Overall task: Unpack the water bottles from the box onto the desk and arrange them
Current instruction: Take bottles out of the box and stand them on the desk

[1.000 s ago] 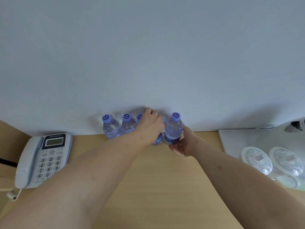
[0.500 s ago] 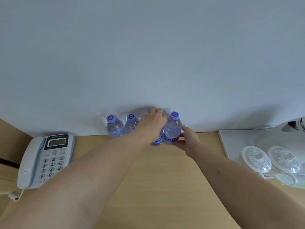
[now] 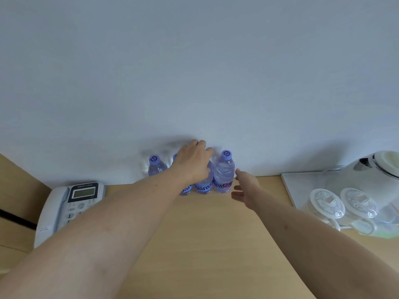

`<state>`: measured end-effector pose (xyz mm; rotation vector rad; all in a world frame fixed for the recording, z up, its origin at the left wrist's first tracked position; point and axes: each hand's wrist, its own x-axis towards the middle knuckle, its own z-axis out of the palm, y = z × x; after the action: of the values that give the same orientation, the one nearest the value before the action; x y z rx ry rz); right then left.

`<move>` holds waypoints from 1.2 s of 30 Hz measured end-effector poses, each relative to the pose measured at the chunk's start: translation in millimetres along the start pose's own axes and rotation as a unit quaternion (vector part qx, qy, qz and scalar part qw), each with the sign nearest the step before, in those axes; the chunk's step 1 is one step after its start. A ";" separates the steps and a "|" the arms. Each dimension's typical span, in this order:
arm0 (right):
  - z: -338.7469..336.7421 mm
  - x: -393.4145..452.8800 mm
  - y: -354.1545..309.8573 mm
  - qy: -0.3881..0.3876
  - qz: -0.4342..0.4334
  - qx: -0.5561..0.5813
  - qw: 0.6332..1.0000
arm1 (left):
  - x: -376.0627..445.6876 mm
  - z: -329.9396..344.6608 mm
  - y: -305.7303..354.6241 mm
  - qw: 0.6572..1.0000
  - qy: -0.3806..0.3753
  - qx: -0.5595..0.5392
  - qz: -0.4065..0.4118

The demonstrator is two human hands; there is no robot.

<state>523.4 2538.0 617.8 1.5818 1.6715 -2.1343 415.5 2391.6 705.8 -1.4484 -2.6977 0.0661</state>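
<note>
Several clear water bottles with purple caps stand in a row on the wooden desk point(image 3: 205, 234) against the wall. The leftmost bottle point(image 3: 155, 167) stands free. My left hand point(image 3: 193, 164) reaches over the row and grips the top of the third bottle point(image 3: 204, 184), hiding its cap and most of the second bottle. The rightmost bottle point(image 3: 224, 172) stands upright next to it. My right hand point(image 3: 245, 188) hovers just right of that bottle with fingers spread, holding nothing. The box is out of view.
A white desk telephone point(image 3: 64, 209) lies at the left. At the right, a white tray point(image 3: 300, 186) carries a white kettle point(image 3: 380, 169) and two lidded cups point(image 3: 326, 202). The wall stands right behind the bottles.
My right hand has let go of the rightmost bottle and drawn back a little to the right. That bottle now stands close against its neighbour. My left hand stays on the third bottle.
</note>
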 end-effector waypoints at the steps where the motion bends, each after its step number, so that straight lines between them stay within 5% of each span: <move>1: -0.4 -6.4 -1.9 0.008 -0.021 -0.026 0.999 | -3.0 -6.7 -0.4 1.000 0.005 -0.001 -0.004; 11: -29.3 -100.9 5.5 0.137 -0.240 -0.252 0.927 | -40.0 -52.2 36.1 0.998 0.041 -0.025 0.035; 17: -81.3 -158.3 28.1 0.206 -0.234 -0.288 0.906 | -53.1 -68.0 87.4 0.993 0.034 -0.060 0.097; 26: -195.0 -236.7 63.8 0.352 -0.212 -0.385 0.826 | -57.1 -98.0 214.5 0.968 0.035 -0.086 0.232; 36: -332.4 -312.2 161.8 0.449 -0.100 -0.367 0.809 | -90.7 -101.7 407.7 0.924 0.018 -0.083 0.372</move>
<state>991.5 2542.2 740.4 2.2462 2.4918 -0.4392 813.0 2541.3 771.9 -2.4059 -2.0004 -0.1476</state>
